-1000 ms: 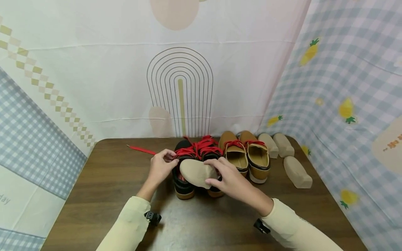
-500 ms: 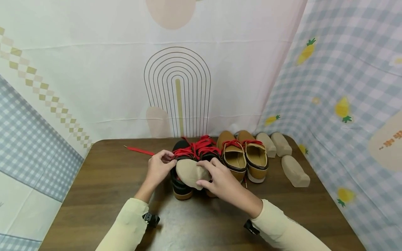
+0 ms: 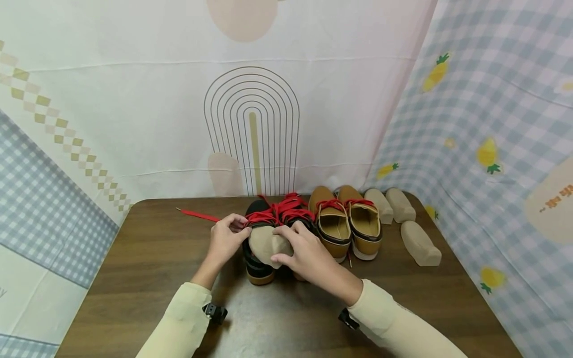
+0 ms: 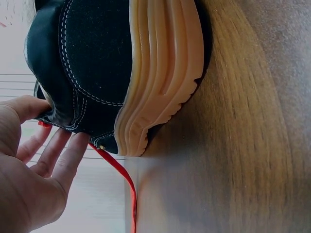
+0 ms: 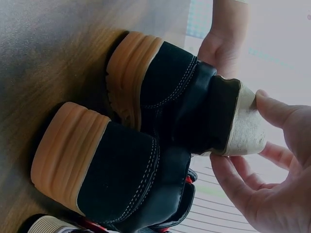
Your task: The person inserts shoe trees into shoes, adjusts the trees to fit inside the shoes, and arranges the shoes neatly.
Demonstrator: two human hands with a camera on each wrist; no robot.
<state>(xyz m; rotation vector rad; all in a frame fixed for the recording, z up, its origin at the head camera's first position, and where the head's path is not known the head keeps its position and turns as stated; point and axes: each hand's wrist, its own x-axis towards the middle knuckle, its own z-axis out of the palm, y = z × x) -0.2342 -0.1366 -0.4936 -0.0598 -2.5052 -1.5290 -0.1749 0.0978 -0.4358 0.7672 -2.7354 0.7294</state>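
Observation:
Two black shoes with red laces stand side by side at the table's back. My left hand (image 3: 226, 235) pinches the collar of the left black shoe (image 4: 95, 48), thumb on the inside and fingers along the outer side. My right hand (image 3: 310, 255) grips a beige, molded shoe insert (image 3: 261, 246) by its blunt end, between thumb and fingers. In the right wrist view the insert (image 5: 249, 125) overlaps this shoe's opening, hollow underside showing. The right black shoe (image 5: 121, 172) sits beside it, mostly covered by my right hand in the head view.
Two tan shoes (image 3: 320, 198) with red laces stand just right of the black pair. Three more beige inserts (image 3: 421, 243) lie further right on the wooden table (image 3: 170, 268). One red lace end (image 3: 199, 215) trails left. A fabric backdrop (image 3: 156, 124) rises behind.
My right hand has moved left with the insert, bringing it over the left black shoe's opening and tilting it. My left hand keeps its hold on the shoe; the view has shifted slightly.

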